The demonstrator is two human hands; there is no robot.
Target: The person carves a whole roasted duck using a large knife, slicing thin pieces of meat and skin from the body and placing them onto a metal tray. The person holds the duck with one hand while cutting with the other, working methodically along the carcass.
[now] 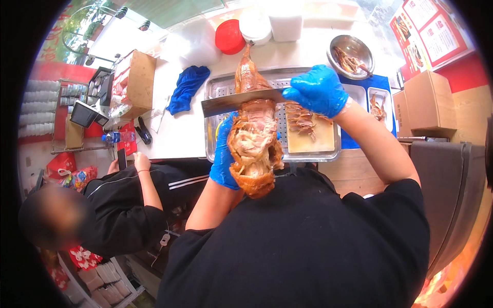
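My left hand point(224, 160), in a blue glove, is closed around the side of a roast duck point(254, 137) held up over the tray. The duck's browned skin is partly cut away, baring pale meat, and its neck end points to the far side. With my right hand point(317, 92), also gloved in blue, I grip a long, broad knife point(225, 104), its blade lying across the duck's body. Beneath is a perforated metal tray point(217, 92). On it, right of the duck, a pale cutting board point(311, 145) carries sliced roast meat point(300, 121).
A metal bowl point(371, 51) with roast pieces stands far right, near a white dish point(386, 97) on a blue cloth. Left are a crumpled blue cloth point(186, 88), a stapler point(143, 131) and a seated person point(123, 205) with a phone. A red lid point(229, 37) is behind.
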